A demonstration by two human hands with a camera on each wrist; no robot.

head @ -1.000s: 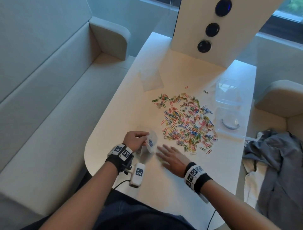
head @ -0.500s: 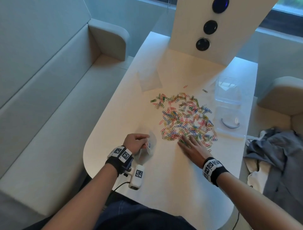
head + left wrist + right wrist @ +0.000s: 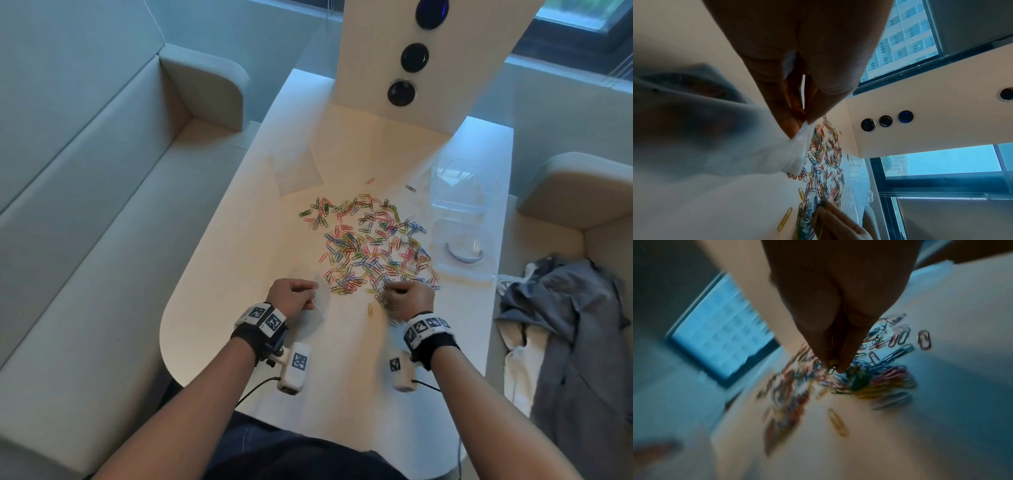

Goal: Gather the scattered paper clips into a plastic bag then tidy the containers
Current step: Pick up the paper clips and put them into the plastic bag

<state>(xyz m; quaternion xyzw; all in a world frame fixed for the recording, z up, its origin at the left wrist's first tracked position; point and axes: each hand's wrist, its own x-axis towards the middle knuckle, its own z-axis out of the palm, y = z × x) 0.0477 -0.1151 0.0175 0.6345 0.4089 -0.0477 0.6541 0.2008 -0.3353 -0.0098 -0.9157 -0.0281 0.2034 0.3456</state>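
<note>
Several coloured paper clips [image 3: 370, 240] lie scattered across the middle of the white table [image 3: 219, 274]. My left hand [image 3: 294, 297] pinches the rim of a small clear plastic bag [image 3: 317, 308] at the table's near left; in the left wrist view the bag [image 3: 760, 146] hangs from the pinching fingers [image 3: 795, 116]. My right hand [image 3: 407, 298] is curled into a fist at the near edge of the pile, gripping a bunch of paper clips [image 3: 831, 366]. One yellow clip [image 3: 370, 308] lies alone between my hands.
Two clear plastic containers stand at the right: a box [image 3: 460, 185] and a lid or tray [image 3: 464, 248] with a curved grey piece. A second flat clear bag [image 3: 298, 171] lies at the far left. A white post with round sockets [image 3: 404, 68] rises at the back. Clothes [image 3: 565, 325] lie on the right seat.
My right hand moved from flat near the bag out to the pile, then curled into a fist around clips and drew back toward me. The left hand kept holding the bag.
</note>
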